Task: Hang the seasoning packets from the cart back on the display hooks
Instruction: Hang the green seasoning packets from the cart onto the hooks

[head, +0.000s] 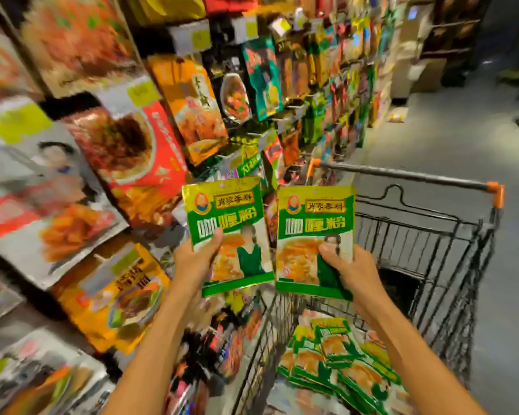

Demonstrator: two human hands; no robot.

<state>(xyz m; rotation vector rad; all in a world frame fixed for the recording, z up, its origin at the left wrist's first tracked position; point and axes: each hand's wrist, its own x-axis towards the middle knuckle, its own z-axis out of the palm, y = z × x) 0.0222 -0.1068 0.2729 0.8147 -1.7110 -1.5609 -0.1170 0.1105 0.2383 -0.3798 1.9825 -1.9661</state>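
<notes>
Green-and-yellow glossy plastic seasoning packets [225, 223] sit pinched low by left hand [192, 260] and right hand [352, 272]; unsupported tops may buckle against metal display hooks [291, 107].

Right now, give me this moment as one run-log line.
left hand: grips left packet | right hand: grips right packet | cart: pile of matching packets inside | status: neither hung yet

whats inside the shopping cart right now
A heap of green seasoning packets lies at the near end of the cart. Anything beneath the heap is covered.
</notes>
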